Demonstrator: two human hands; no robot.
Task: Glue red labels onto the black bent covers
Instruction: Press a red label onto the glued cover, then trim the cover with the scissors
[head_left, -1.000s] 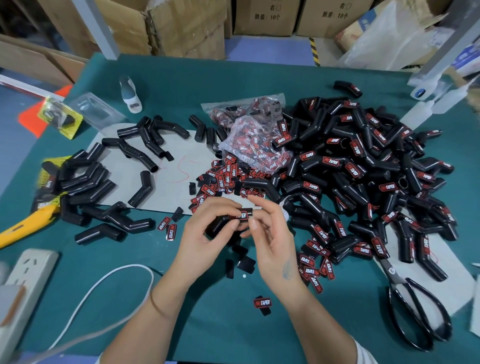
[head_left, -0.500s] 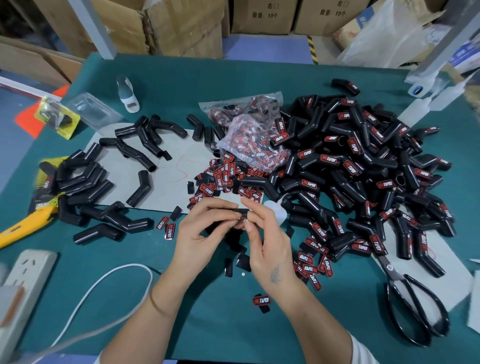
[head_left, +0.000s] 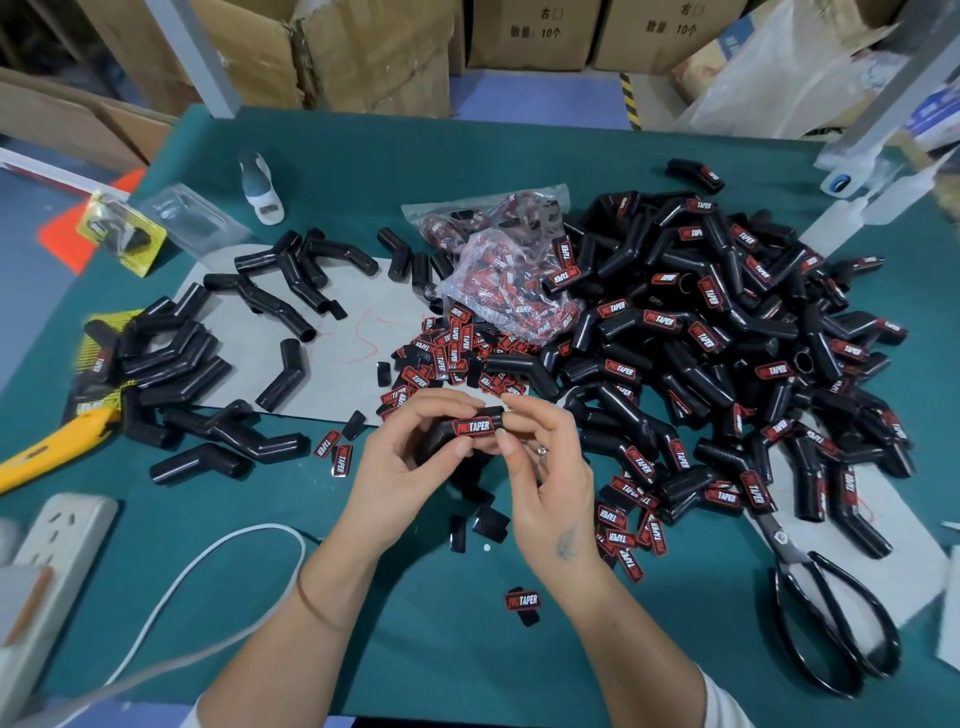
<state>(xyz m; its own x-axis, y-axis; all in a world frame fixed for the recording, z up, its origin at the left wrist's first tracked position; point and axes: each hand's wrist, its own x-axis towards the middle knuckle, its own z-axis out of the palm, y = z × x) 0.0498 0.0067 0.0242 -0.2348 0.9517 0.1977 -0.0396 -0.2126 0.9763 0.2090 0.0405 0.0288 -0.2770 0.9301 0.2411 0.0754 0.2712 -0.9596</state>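
Both hands hold one black bent cover (head_left: 441, 434) above the green table (head_left: 467, 649). A red label (head_left: 474, 426) lies on its upper arm, facing up. My left hand (head_left: 402, 467) grips the cover from the left with curled fingers. My right hand (head_left: 545, 467) pinches the cover's right end beside the label. Loose red labels (head_left: 447, 358) lie heaped just beyond the hands. A big pile of labelled covers (head_left: 727, 364) fills the right side. Unlabelled covers (head_left: 176, 364) lie at the left.
A clear bag of labels (head_left: 498, 270) sits at the centre back, a glue bottle (head_left: 260, 187) at the back left. Black scissors (head_left: 831, 623) lie at the right front. A yellow knife (head_left: 47, 447), a power strip (head_left: 57, 551) and a white cable (head_left: 197, 577) are at the left.
The cover has been turned in my hands so the red label now faces up in plain view. My fingers have shifted off the label toward the cover's ends.
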